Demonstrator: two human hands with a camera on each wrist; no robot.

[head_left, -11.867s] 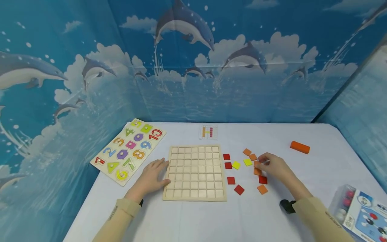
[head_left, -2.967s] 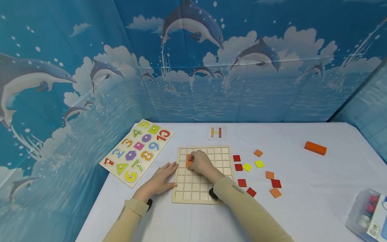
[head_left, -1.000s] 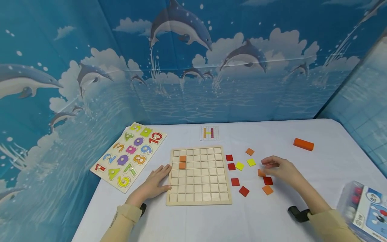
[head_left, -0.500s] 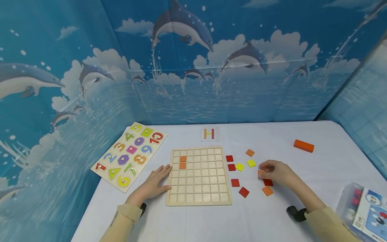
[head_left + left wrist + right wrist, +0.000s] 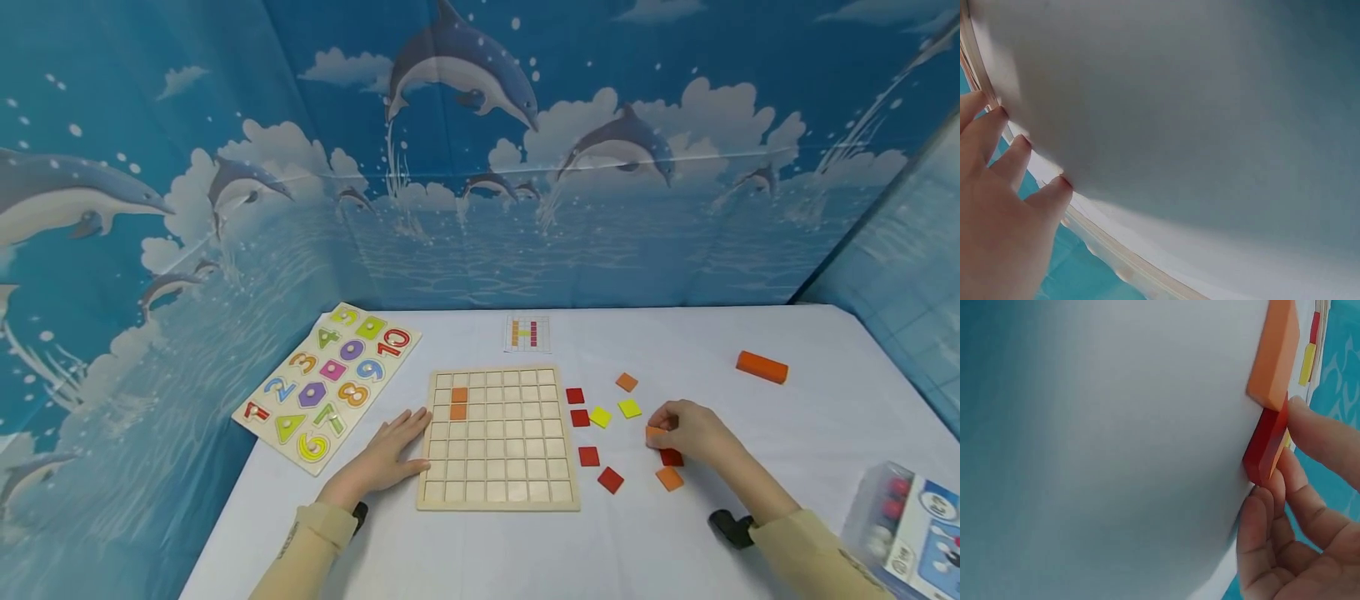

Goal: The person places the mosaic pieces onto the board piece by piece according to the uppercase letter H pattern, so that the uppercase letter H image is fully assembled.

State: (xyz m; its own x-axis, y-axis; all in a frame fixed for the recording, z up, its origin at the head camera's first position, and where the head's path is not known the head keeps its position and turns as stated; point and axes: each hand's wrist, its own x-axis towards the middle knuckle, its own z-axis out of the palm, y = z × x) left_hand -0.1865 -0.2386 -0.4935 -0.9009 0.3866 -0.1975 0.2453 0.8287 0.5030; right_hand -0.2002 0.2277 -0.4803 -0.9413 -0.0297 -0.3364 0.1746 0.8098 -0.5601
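Note:
A wooden grid board (image 5: 495, 506) lies in the middle of the white table, with two square orange tiles (image 5: 458, 412) one above the other in its second column. My left hand (image 5: 382, 458) rests along the board's left edge, fingers spread; in the left wrist view its fingertips (image 5: 1063, 182) touch the rim. To the right of the board, my right hand (image 5: 690, 429) pinches an orange tile (image 5: 654, 433) between thumb and fingers, low over the table. Right beside it are a red tile (image 5: 672, 457) and another orange tile (image 5: 670, 478), both large in the right wrist view.
Several red tiles (image 5: 588, 456), two yellow tiles (image 5: 629, 408) and an orange tile (image 5: 627, 382) lie right of the board. Behind it is a small pattern card (image 5: 527, 333). A number puzzle (image 5: 327, 387), an orange block (image 5: 762, 367) and a clear box (image 5: 873, 521) stand further out.
Two orange tiles have gone from the loose group into the board. The right hand has returned from the board to the loose tiles and closed on an orange one. The left hand stays put.

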